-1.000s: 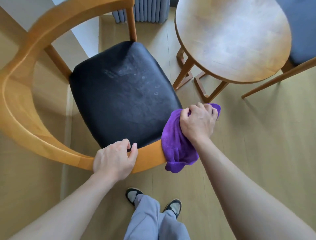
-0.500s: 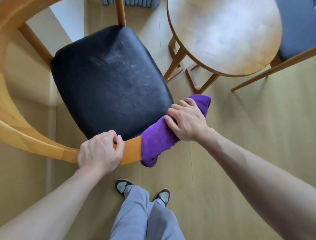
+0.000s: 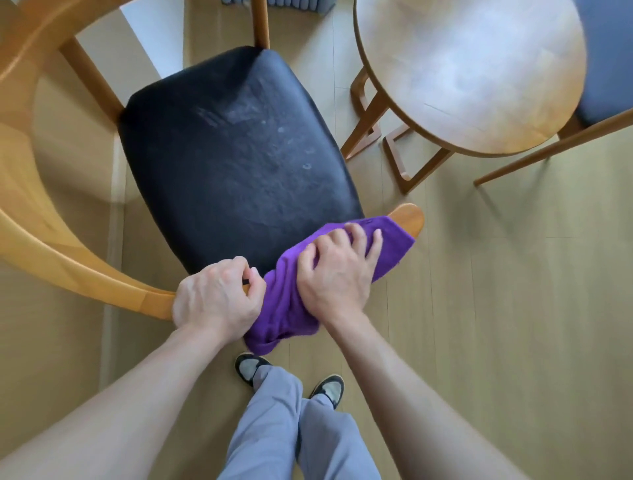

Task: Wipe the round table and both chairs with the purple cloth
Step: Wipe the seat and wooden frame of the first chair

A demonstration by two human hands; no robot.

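A wooden chair with a black seat (image 3: 233, 161) and a curved wooden armrest (image 3: 51, 253) fills the left of the head view. The purple cloth (image 3: 390, 246) is draped over the near end of that armrest, and the rail's rounded tip (image 3: 409, 216) pokes out past it. My right hand (image 3: 337, 270) grips the cloth around the rail. My left hand (image 3: 215, 298) grips the bare rail right beside the cloth, touching it. The round wooden table (image 3: 469, 75) stands at the upper right. A second chair with a blue seat (image 3: 609, 61) sits behind it.
My legs and dark shoes (image 3: 291, 383) stand on the light wood floor just below the armrest. The table's wooden legs (image 3: 387, 144) are close to the chair's right side. A grey ribbed radiator (image 3: 291, 4) shows at the top edge.
My right hand has slid the cloth back along the armrest toward my left hand, uncovering the rail's tip. The left hand kept its grip on the rail.
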